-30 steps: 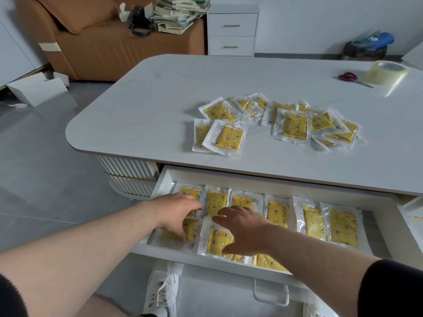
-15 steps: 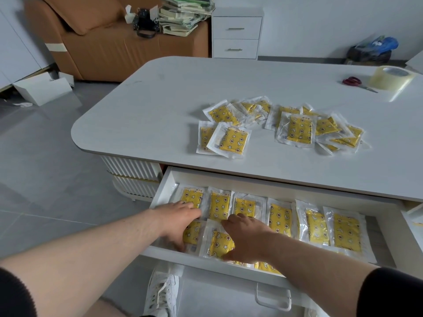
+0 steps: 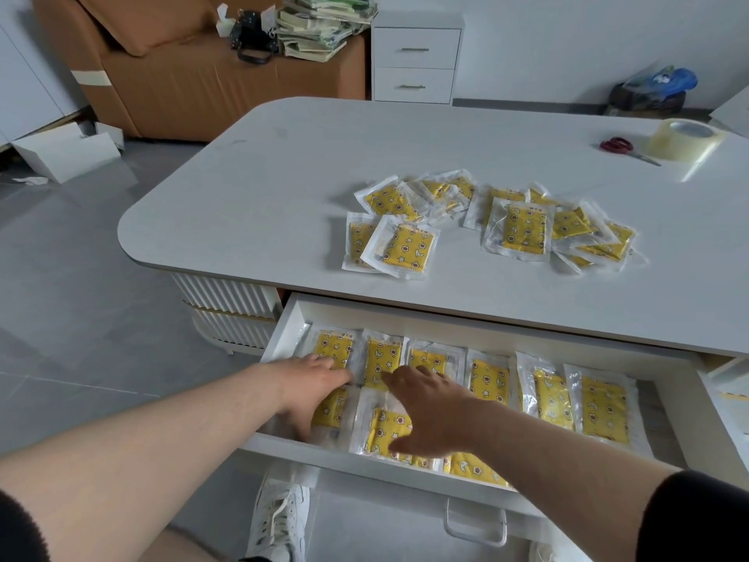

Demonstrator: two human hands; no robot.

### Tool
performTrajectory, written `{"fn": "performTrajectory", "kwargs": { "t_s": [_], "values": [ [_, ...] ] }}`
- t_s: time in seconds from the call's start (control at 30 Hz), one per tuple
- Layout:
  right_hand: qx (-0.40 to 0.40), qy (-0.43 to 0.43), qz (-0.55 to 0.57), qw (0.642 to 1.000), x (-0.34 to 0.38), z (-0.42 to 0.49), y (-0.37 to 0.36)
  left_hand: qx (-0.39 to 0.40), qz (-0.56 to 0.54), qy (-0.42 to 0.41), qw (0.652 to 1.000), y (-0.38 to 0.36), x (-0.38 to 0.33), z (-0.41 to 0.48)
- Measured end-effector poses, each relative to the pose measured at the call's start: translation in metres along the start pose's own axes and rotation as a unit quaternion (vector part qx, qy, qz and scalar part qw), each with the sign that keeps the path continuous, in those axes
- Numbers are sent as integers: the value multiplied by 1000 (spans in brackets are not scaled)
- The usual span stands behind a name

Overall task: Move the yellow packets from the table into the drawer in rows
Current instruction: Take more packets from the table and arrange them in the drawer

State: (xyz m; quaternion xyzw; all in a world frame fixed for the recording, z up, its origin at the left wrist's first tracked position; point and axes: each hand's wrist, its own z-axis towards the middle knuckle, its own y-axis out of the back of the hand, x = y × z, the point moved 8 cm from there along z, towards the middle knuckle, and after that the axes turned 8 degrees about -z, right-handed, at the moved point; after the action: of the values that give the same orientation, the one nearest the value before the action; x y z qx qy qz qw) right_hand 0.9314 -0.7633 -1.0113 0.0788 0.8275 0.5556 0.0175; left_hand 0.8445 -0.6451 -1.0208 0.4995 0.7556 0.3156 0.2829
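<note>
An open white drawer under the table holds a back row of several yellow packets in clear wrappers, with a front row begun at its left. My left hand lies flat over the front-left packet. My right hand rests with spread fingers on the second front packet; another packet peeks out under my right forearm. A loose pile of several yellow packets lies on the white table, with two overlapping packets at its left end.
Red-handled scissors and a roll of clear tape sit at the table's far right. A brown sofa with stacked papers, a small white cabinet and a white box on the floor stand beyond. My white shoe is below the drawer.
Both hands stay in the drawer's front-left corner. My right hand has shifted a little over the second front packet, its fingers spread wider. The camera has tilted slightly.
</note>
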Motion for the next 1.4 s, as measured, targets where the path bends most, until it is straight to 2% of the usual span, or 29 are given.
{"fn": "performTrajectory", "kwargs": {
  "t_s": [0.1,0.23,0.27,0.43,0.53,0.63,0.7,0.77,0.87,1.0,1.4],
  "values": [
    [14,-125,171,977,-35,-11,3,9,-125,37,991,7,9,-3],
    [95,-226,272,931,-63,-19,-20,21,-223,65,972,13,12,-6],
    [101,-234,306,917,-64,-19,-23,22,-234,71,969,13,12,-6],
    [66,-220,286,930,-60,-14,-24,30,-258,93,961,10,13,-3],
    [96,-231,305,919,-48,-16,-27,35,-270,93,958,6,11,-3],
    [97,-207,148,962,-42,-17,-13,32,-277,94,956,6,12,-1],
    [45,-160,79,983,-37,-11,-1,23,-258,80,963,9,9,-1],
    [18,-99,86,991,-27,-6,0,16,-204,48,978,9,3,-1],
    [44,-15,18,999,-5,4,-14,13,-94,25,995,2,-1,0],
    [26,3,-50,998,-3,10,-24,-8,-27,17,999,-3,0,6],
    [35,9,-78,996,0,8,-27,-3,29,11,1000,-10,-2,10]
  ]
}}
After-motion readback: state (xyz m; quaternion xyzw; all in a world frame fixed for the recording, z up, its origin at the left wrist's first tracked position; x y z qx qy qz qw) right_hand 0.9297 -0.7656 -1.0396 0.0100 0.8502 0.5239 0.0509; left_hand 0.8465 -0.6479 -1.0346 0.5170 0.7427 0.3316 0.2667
